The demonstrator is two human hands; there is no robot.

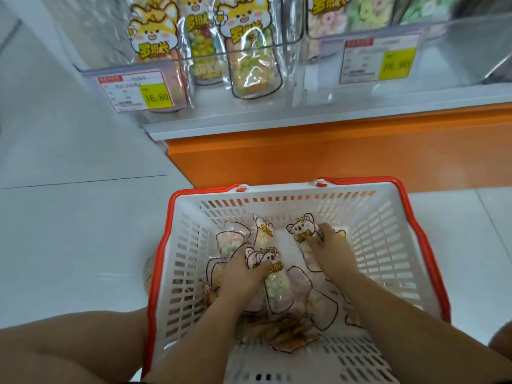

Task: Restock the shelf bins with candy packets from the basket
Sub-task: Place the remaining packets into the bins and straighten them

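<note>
Digging into the basket (388,234) at the bottom centre of the frame with both hands, I'm fishing out candy packets for the shelf bins up top. My left hand (243,273) has its grip closed around the printed top of a packet of pastel candy rings (273,275), thumb across the cartoon header. My right hand (329,245) is clamped on the neck of another packet (300,231) a bit further toward the upper right of the basket. More packets lie loose and overlapping on the basket floor, plus some brownish ones nearer the bottom edge that I can't make out well.

These feel like they'd be light, crinkly clear plastic, slick and floppy, with loose candy shifting around in the belly. So I reckon the stiff printed header is the spot to hold: pinch it flat and the weight hangs below. Squeezing the middle would probably crunch the candy or let it slide out of my fingers.

The left bin (194,65) in the upper left of the frame already holds a few standing packets behind a yellow price tag (156,97). The right bin (443,45) in the upper right looks to hold the ring candy, so that's my guess for where these go.
</note>
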